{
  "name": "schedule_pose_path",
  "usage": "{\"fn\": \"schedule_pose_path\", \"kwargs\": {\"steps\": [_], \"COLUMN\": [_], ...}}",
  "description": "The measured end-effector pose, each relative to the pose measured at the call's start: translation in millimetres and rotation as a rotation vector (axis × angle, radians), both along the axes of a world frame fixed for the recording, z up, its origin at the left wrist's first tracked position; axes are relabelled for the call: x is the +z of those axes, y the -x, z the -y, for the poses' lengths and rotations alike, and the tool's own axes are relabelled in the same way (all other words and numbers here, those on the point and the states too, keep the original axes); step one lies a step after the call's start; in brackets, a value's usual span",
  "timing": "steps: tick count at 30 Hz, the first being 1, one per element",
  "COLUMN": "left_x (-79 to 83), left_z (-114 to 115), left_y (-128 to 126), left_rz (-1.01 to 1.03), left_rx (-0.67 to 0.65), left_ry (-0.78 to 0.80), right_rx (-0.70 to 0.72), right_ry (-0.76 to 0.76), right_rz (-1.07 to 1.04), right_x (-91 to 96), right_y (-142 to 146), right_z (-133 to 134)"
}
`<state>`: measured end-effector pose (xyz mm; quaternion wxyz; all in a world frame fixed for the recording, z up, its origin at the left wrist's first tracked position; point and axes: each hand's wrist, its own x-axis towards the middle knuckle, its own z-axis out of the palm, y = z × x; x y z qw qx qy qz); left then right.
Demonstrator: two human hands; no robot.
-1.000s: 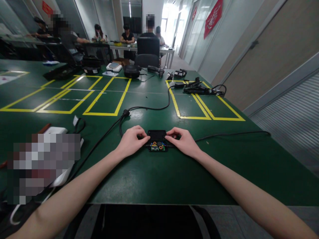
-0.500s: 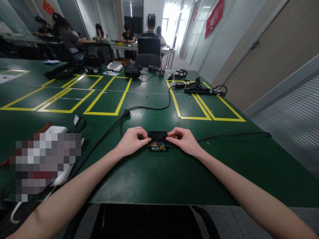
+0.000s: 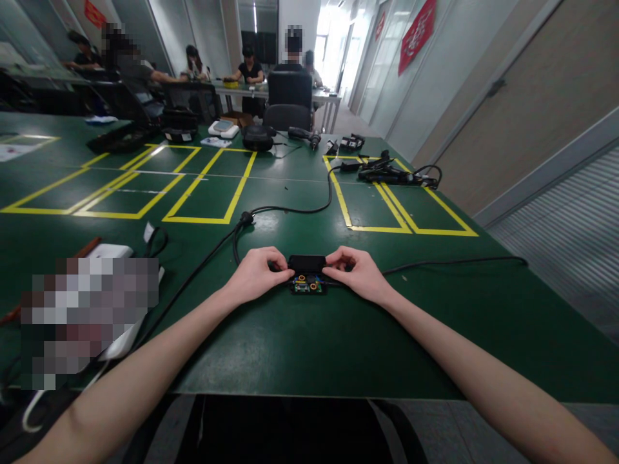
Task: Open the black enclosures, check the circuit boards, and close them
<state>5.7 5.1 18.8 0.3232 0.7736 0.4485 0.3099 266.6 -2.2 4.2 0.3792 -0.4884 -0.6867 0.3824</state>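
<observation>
A small black box (image 3: 306, 263) lies on the green table (image 3: 300, 348) in front of me, with a circuit board (image 3: 306, 285) showing orange and blue parts along its near side. My left hand (image 3: 255, 274) grips the box's left end with curled fingers. My right hand (image 3: 355, 274) grips its right end the same way. A black cable (image 3: 454, 262) runs off to the right from under my right hand.
Another black cable (image 3: 285, 210) loops across the table toward tools at the back right (image 3: 387, 173). Yellow tape (image 3: 232, 200) marks rectangles. A white device (image 3: 109, 251) lies at the left beside a blurred patch. Several people sit at far tables (image 3: 246, 71). An office chair (image 3: 288, 96) stands behind.
Both hands stay on the black box; my fingers have shifted only slightly at its ends. The view has barely moved.
</observation>
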Motion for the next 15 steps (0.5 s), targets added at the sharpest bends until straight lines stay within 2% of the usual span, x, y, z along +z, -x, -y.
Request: {"fn": "schedule_pose_path", "kwargs": {"steps": [12, 15], "left_x": [2.6, 2.9], "left_z": [0.7, 0.3], "left_y": [-1.4, -1.0], "left_rz": [-0.012, -0.028], "left_rx": [-0.002, 0.002], "left_ry": [0.062, 0.071], "right_rx": [0.030, 0.062], "right_ry": [0.039, 0.033], "right_rz": [-0.101, -0.073], "right_x": [1.3, 2.3], "right_y": [1.4, -0.2], "right_z": [1.7, 0.7]}}
